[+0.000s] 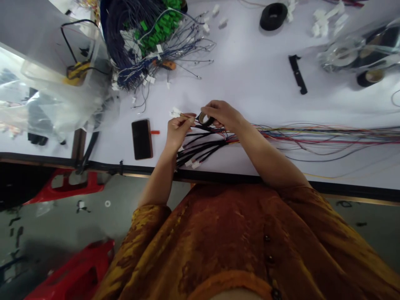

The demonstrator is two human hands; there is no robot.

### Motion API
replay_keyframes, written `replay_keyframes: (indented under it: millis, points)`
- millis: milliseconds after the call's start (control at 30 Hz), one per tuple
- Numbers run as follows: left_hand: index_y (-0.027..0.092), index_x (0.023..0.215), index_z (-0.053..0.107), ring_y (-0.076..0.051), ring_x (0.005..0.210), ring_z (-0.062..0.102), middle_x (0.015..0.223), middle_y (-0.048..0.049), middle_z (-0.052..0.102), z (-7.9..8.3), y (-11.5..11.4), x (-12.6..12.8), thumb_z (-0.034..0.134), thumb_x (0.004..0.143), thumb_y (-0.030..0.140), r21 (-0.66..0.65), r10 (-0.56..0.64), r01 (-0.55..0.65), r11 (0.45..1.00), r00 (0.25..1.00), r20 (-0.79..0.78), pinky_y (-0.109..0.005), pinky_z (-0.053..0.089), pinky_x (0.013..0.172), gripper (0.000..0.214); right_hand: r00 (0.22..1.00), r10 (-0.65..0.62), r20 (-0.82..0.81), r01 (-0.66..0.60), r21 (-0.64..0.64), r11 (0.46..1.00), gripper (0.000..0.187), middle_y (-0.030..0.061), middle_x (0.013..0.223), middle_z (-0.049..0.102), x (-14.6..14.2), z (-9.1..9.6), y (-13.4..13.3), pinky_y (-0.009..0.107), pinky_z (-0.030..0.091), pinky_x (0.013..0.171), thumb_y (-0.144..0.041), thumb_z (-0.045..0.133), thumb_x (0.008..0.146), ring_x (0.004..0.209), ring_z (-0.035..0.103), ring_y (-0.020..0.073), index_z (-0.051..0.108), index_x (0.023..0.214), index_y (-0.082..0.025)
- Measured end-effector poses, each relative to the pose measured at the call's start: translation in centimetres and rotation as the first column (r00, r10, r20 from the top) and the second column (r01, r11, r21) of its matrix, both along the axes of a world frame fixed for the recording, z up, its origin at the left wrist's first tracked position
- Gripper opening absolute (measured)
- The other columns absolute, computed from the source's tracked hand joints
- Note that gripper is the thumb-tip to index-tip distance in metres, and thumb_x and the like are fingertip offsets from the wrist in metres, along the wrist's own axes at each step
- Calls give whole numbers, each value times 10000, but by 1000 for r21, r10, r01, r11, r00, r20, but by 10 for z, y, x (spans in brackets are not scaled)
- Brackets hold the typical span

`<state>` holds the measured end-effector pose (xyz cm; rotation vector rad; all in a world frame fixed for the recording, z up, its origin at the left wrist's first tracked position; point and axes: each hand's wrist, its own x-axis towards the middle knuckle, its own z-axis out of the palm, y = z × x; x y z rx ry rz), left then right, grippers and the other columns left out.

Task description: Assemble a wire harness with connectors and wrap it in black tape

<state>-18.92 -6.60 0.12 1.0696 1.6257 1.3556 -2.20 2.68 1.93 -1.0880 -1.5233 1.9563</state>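
My left hand (178, 130) is closed in a pinch on a thin wire branch that ends in a small white connector (175, 112). My right hand (222, 114) is closed on a small roll of black tape (204, 119), held right against that wire. Both hands hover over a wire harness (206, 146) lying on the white table (250, 83). Its black-wrapped branches with white connectors fan out toward the table's near edge. Coloured loose wires (328, 135) run off to the right.
A dark phone (142, 138) lies left of my hands. A heap of blue wires with green connectors (150, 37) sits at the back, clear plastic bags (56, 66) at the left. A black tape roll (273, 16), a black bar (298, 74) and more rolls (365, 77) lie back right.
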Motion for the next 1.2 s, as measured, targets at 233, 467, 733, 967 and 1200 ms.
replay_keyframes:
  millis: [233,467,733,967,1200]
  points:
    - [194,663,719,-53,296,315,374,52,478,6,8,2,727,856,302,-75,-16,16,997,1000,3,-195,208,321,222,996,12,94,-48,389,920,190,-6,749,589,12,-4,-43,255,411,563,-330,657,898,590,477,110,558,987,-194]
    - [183,805,742,-175,733,717,752,-42,733,34,-7,24,725,869,294,-39,-90,84,996,973,-210,-273,587,705,130,981,-163,104,95,474,875,73,45,923,614,14,0,-50,271,478,722,-245,613,931,753,547,131,558,931,-198]
    - [190,871,731,-130,714,698,868,-49,747,14,-11,23,695,906,350,96,-11,33,995,976,-216,-234,560,664,167,966,-259,-15,251,-198,948,100,-46,740,527,10,-2,-18,209,243,425,-172,470,969,464,330,64,554,1004,-211]
    - [171,726,670,-81,438,548,550,5,612,18,9,26,700,916,375,-82,24,-26,996,999,-31,-203,439,460,280,984,-109,144,-2,613,790,365,126,1144,655,38,-17,-82,363,523,908,-229,551,920,930,617,205,606,1278,-182]
    - [208,828,680,-191,840,671,866,-56,713,46,-17,45,693,890,231,-12,-219,246,969,836,-503,-283,505,762,68,997,-30,71,29,18,999,131,-1,691,619,27,-4,-25,239,451,473,-318,640,949,523,533,116,587,951,-198]
